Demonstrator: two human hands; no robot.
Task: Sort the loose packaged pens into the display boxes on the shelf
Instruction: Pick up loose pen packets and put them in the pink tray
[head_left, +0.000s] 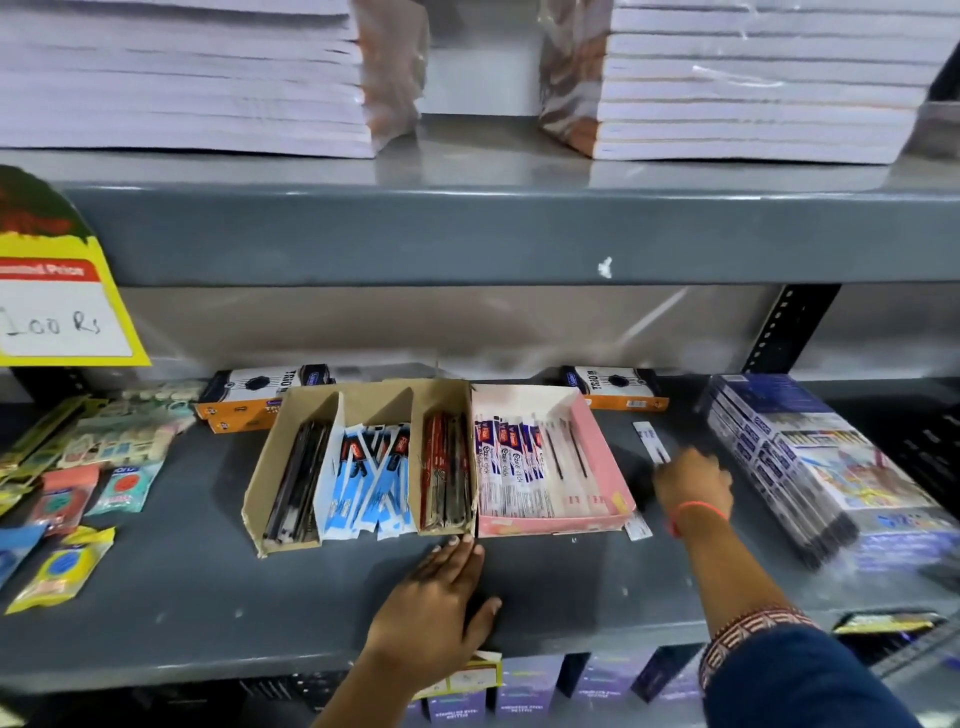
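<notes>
Two loose pens (651, 441) (637, 526) are left right of the pink box (597, 452); one is pinched by the right hand (693, 486), left hand (441, 592) flat, fingers empty.

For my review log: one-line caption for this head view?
Right hand reaches a loose packaged pen beside the pink display box; left hand rests on shelf.

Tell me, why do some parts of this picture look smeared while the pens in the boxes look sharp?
In the head view, motion blur smears the right hand and the loose pen packet at its fingertips; the blue packs at the right edge and the price tag at the left are soft too. The wide lens bows the shelf edge. The brown box and pink box stay fairly crisp.
</notes>
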